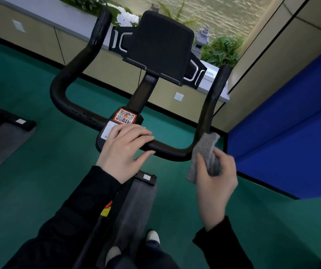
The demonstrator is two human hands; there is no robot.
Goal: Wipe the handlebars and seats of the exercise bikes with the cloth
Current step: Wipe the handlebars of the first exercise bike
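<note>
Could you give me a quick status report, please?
Left hand flat on black tubular handlebar, centre. Right hand grips grey fuzzy cloth at its right bend. Nothing in the way.

fuzzy grey cloth, glossy black handlebar

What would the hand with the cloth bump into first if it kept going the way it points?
Probably the black handlebar, at its right bend. The right hand, gripping the grey cloth, points up at it, and the cloth's top end looks to touch the bar, though depth is unclear.
</note>
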